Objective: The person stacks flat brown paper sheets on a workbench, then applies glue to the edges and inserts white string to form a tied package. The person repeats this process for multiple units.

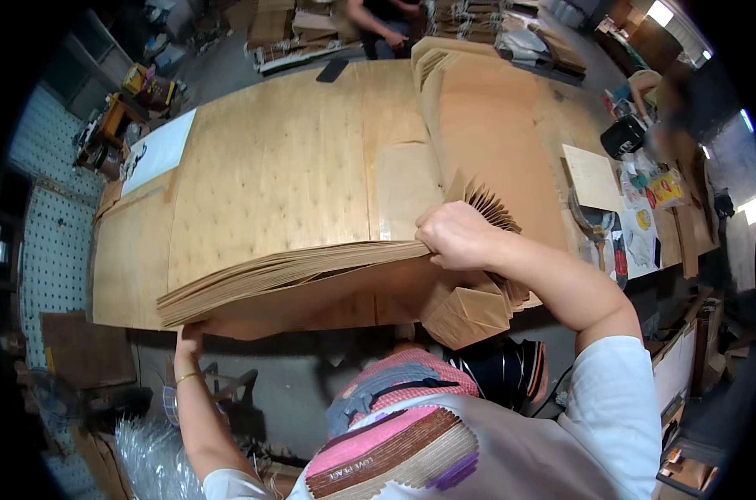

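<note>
Paper (311,292) lies stacked along the near edge of the tabletop (269,158) before you, partly overhanging, and your right hand (457,235) is clamped on it beside the fanned edges (492,208), likely to keep the layers from sliding apart. Your left hand (191,340) meets the left corner from below, seemingly as support; its fingertips are hidden, so I cannot tell whether it grips.

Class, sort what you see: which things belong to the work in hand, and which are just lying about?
Likely in the work:
brown paper stack
right hand, gripping it
left hand, at its left end
wooden table

Apparently lying about:
dark flat slab
white sheet
pale square board
yellow-and-red packet
</note>
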### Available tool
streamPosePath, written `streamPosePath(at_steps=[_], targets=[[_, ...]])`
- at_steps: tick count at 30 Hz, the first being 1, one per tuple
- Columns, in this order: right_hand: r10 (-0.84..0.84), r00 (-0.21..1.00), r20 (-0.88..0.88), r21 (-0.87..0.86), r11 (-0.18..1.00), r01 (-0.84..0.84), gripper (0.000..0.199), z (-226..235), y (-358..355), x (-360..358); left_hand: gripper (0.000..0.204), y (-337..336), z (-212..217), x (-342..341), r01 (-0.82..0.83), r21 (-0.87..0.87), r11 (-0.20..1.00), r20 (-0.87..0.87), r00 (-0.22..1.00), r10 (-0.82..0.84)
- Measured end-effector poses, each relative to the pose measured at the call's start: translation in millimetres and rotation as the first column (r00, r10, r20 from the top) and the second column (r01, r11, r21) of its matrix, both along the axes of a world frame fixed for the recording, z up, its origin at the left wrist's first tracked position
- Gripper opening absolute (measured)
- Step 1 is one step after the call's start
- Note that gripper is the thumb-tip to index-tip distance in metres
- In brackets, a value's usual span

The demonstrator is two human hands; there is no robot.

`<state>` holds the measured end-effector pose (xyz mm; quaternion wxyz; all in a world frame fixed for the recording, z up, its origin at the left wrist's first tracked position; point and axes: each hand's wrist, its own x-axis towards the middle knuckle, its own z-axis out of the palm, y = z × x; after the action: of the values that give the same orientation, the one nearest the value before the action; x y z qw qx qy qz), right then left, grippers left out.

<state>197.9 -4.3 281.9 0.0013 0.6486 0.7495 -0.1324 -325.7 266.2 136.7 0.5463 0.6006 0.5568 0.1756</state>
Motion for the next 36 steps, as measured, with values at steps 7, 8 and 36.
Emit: streamPosePath(at_steps=[7, 8, 36], targets=[[-0.014, 0.999, 0.037, 0.063, 0.998, 0.012, 0.014, 38, -86, -40, 0.042, -39, 40, -44, -0.036, 0.171, 0.985, 0.174, 0.985, 0.005], [-0.011, 1.0, 0.022, 0.077, 0.997, 0.009, 0.016, 54, -100, -46, 0.041, -39, 41, -69, -0.06, 0.234, 0.97, 0.146, 0.989, 0.026], [-0.175, 0.984, 0.041, 0.897, 0.441, 0.041, 0.009, 161, -8, 523, 0.022, -247, 421, 423, 0.46, 0.888, -0.008, -0.452, 0.874, 0.18]])
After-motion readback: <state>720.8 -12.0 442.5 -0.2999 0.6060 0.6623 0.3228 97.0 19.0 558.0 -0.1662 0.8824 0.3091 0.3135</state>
